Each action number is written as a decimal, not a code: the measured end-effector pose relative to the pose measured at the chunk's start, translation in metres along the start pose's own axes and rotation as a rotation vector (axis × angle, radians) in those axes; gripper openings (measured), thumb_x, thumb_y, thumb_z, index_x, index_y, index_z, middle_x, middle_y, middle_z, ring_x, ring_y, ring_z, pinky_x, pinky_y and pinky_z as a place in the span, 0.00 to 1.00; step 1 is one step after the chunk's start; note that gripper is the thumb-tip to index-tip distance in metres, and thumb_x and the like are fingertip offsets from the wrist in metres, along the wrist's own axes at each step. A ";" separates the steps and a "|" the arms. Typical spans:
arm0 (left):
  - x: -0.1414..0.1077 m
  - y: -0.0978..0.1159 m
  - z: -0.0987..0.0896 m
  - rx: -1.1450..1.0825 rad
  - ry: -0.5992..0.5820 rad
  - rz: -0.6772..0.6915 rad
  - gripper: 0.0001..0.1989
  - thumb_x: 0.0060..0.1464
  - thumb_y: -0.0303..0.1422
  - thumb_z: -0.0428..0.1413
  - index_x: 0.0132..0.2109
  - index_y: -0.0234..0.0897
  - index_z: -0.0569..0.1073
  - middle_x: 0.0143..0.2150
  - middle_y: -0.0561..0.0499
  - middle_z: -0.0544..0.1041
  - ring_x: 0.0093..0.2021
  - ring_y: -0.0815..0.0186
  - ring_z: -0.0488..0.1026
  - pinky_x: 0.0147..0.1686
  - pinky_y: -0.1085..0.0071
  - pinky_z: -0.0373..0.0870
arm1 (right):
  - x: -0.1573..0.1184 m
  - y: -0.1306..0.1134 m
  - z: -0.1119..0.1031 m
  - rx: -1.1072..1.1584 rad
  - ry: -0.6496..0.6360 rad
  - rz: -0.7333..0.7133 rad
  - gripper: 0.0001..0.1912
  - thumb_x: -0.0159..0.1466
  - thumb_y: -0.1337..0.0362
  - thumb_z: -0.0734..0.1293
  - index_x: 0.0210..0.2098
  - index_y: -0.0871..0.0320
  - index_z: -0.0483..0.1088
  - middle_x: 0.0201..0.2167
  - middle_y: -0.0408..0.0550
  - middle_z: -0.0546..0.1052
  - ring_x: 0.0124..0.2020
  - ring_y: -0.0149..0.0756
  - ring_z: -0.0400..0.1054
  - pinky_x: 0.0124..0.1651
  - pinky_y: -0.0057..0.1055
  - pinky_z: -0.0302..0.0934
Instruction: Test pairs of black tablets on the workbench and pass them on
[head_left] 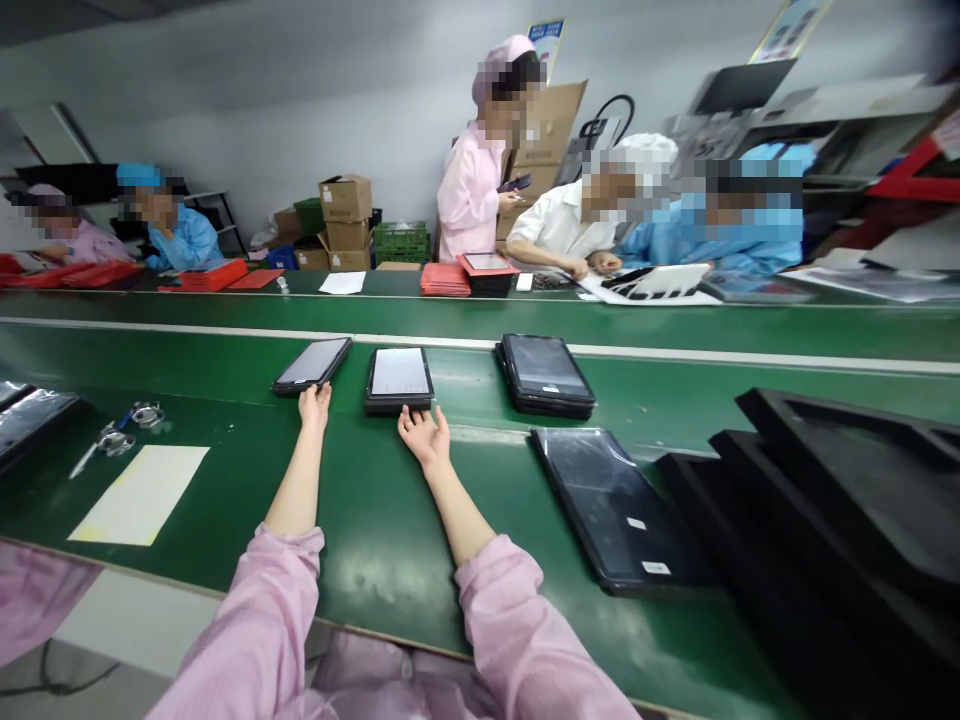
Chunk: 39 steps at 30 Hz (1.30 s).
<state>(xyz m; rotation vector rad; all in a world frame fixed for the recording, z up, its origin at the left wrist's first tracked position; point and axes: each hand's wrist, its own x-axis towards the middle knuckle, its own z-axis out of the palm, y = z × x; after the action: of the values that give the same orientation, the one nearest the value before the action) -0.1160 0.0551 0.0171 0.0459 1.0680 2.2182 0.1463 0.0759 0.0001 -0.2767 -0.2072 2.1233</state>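
Note:
My left hand point(314, 402) reaches forward, its fingers stretched out against the near edge of a black-framed tablet point(313, 362) with a pale screen, lying at an angle. To its right, a small stack of tablets point(400, 373) carries one with a lit white screen on top. My right hand point(426, 434) is at that stack's near edge, palm partly up and fingers apart, gripping nothing. Whether its fingertips touch the stack is unclear. Farther right stands another stack of dark-screened tablets point(546, 366). A larger film-covered tablet point(611, 510) lies nearer me.
Black foam trays point(810, 520) pile up at the right. On the left lie a yellowish paper sheet point(142, 495), clear round fittings point(116, 438) and film-covered devices point(34, 420). A white line point(645, 353) crosses the green table. Co-workers point(476, 180) are across it, near red stacks point(445, 280).

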 end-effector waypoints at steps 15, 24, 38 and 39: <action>-0.150 -0.015 -0.048 0.201 -0.213 -0.143 0.08 0.48 0.24 0.62 0.27 0.33 0.69 0.25 0.54 0.76 0.17 0.83 0.59 0.42 0.72 0.77 | -0.134 -0.060 -0.035 -0.195 0.107 0.115 0.06 0.58 0.67 0.69 0.36 0.54 0.70 0.36 0.45 0.80 0.46 0.40 0.76 0.42 0.33 0.71; -0.255 -0.022 -0.085 0.231 -0.307 -0.264 0.10 0.43 0.28 0.67 0.32 0.33 0.75 0.23 0.58 0.74 0.17 0.83 0.56 0.39 0.74 0.76 | -0.233 -0.055 -0.063 -0.356 0.099 -0.003 0.10 0.58 0.65 0.73 0.39 0.53 0.73 0.37 0.44 0.83 0.42 0.37 0.78 0.46 0.34 0.71; -0.298 -0.019 -0.114 0.325 -0.282 -0.325 0.15 0.42 0.34 0.71 0.38 0.35 0.77 0.24 0.59 0.72 0.19 0.81 0.60 0.42 0.73 0.74 | -0.258 -0.050 -0.051 -0.379 0.187 -0.047 0.17 0.56 0.66 0.75 0.43 0.51 0.69 0.35 0.39 0.79 0.37 0.35 0.78 0.45 0.36 0.71; -0.298 -0.019 -0.115 0.331 -0.282 -0.323 0.15 0.43 0.34 0.71 0.38 0.35 0.77 0.23 0.59 0.71 0.20 0.80 0.62 0.43 0.73 0.74 | -0.257 -0.050 -0.051 -0.376 0.198 -0.044 0.18 0.56 0.66 0.75 0.43 0.51 0.68 0.34 0.39 0.79 0.36 0.35 0.78 0.44 0.35 0.71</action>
<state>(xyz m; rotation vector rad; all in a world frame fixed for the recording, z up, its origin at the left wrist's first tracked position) 0.0921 -0.1876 -0.0004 0.2997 1.1781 1.6748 0.3352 -0.1126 -0.0062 -0.6924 -0.4916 1.9875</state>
